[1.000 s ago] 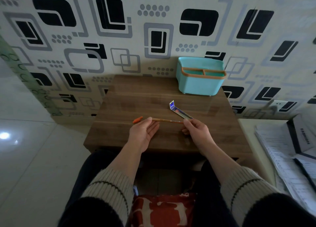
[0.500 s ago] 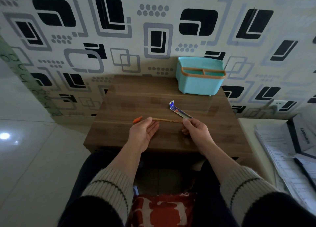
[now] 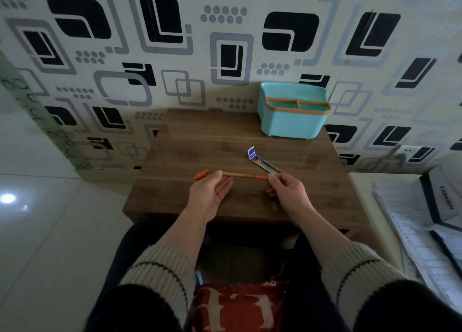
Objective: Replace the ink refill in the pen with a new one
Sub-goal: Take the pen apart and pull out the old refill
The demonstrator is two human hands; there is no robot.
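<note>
A slim tan and orange pen (image 3: 243, 175) is held level just above the wooden table (image 3: 175, 156), between both hands. My left hand (image 3: 211, 194) is palm-up, with its fingertips pinching the pen's left end. My right hand (image 3: 287, 191) pinches the orange right end. A small orange piece (image 3: 201, 174), like a cap, shows just left of my left thumb; I cannot tell whether it lies on the table or is held. The new refill in its clear sleeve with a blue header (image 3: 261, 160) lies slantwise on the table, its near end beside my right fingers.
A teal desk organiser with an orange rim (image 3: 293, 120) stands at the table's back right, against the patterned wall. Stacked papers and a box (image 3: 425, 214) lie on a surface to the right. Tiled floor lies to the left.
</note>
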